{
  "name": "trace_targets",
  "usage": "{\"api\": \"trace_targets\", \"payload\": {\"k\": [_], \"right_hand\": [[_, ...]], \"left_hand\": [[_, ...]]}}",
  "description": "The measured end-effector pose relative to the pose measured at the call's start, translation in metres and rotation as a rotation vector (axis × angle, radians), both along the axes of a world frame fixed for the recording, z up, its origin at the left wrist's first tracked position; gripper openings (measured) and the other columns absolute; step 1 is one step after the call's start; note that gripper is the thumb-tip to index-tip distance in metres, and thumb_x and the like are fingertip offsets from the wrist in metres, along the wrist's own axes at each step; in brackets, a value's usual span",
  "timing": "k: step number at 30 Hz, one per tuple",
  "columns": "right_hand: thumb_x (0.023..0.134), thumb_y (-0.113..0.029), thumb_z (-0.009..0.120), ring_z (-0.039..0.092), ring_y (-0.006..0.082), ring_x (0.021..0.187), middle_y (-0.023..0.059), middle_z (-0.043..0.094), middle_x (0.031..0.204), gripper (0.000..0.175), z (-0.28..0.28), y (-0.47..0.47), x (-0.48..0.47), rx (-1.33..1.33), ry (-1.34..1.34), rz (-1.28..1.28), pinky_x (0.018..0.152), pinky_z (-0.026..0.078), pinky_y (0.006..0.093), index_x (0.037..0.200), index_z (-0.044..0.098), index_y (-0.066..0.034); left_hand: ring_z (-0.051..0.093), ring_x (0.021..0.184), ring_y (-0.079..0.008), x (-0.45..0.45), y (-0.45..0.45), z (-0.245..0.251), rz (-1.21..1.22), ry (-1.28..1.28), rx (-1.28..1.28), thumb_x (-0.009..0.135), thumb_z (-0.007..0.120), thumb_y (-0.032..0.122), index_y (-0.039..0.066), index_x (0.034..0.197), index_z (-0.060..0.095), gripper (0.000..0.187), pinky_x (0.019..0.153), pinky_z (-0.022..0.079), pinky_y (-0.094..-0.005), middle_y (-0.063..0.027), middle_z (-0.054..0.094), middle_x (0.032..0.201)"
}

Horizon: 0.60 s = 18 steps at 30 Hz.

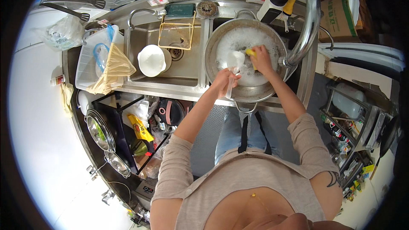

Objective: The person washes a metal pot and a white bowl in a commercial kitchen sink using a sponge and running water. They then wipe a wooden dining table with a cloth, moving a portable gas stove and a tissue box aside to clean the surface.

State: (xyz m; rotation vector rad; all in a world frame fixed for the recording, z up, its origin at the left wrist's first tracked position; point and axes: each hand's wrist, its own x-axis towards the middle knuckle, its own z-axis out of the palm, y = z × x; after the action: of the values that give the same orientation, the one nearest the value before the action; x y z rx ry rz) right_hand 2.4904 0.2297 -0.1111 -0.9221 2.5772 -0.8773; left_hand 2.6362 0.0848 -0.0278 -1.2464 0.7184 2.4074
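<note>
A large round metal pan (212,38) with two loop handles stands over the right sink basin, filled with white suds. My left hand (226,83) grips the handle of a white ladle-like utensil (230,86), whose foam-covered head is over the suds. Beside it, my right hand (262,59) holds a yellow sponge (250,52) just above or at the foam, close to the utensil's head. Whether the two touch is unclear. Parts of the sponge are hidden by my fingers.
In the left basin are white bowls (151,60) and a yellow wire rack (175,36). A thick chrome faucet (311,22) arches at the pan's right. A white plastic basket (92,57) with cloths stands left; a round scrubber (207,9) lies on the back ledge.
</note>
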Motion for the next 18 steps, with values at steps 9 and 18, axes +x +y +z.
{"api": "trace_targets", "payload": {"k": [9,18], "right_hand": [[0.079,-0.008,0.059,0.059,0.0364,0.087,0.016,0.054,0.1,0.02,0.054,-0.019,0.041,-0.271,-0.108,0.142,0.073,0.048,0.0453,0.099,0.056,-0.0041],[0.079,-0.006,0.058,0.061,0.0355,0.08,0.0126,0.057,0.09,0.014,0.048,-0.031,0.021,-0.266,0.002,0.148,0.067,0.049,0.0436,0.093,0.059,-0.005]], "left_hand": [[0.035,0.049,-0.0079,-0.018,0.025,-0.025,0.069,-0.128,0.045,0.099,0.027,0.055,0.016,0.111,0.047,0.046,0.041,0.031,-0.0236,0.0011,0.046,0.075],[0.031,0.042,-0.0076,-0.031,0.026,-0.035,0.082,-0.22,0.179,0.099,0.028,0.05,0.015,0.102,0.045,0.039,0.04,0.031,-0.0254,0.0007,0.042,0.064]]}}
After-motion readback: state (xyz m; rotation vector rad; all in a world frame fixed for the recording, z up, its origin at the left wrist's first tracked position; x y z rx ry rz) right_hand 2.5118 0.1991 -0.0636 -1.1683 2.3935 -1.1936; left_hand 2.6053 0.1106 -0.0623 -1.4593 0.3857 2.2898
